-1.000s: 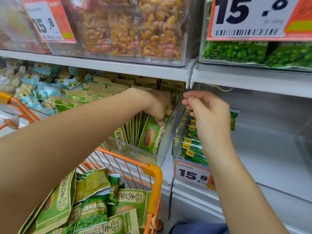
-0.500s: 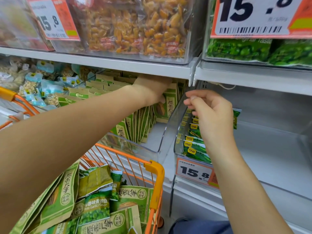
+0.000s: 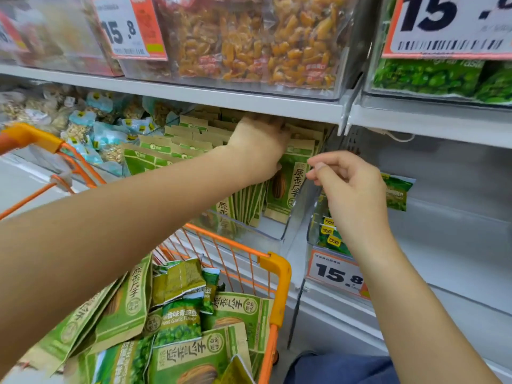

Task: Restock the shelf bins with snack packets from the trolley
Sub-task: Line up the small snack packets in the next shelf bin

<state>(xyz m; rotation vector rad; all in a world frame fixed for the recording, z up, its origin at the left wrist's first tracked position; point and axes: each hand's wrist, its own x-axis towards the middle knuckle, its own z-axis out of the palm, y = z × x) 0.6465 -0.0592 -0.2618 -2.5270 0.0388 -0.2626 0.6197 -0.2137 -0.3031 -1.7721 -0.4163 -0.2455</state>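
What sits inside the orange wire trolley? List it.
The orange wire trolley holds loose green sunflower-seed packets and green garlic-pea packets, heaped together. The left forearm covers the trolley's left side; its bottom is hidden.

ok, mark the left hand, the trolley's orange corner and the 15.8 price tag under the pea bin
left hand [image 3: 257, 145]: head view, back of the hand.
trolley corner [image 3: 279, 268]: head view, orange plastic cap.
15.8 price tag [image 3: 336, 274]: head view, on the digits.
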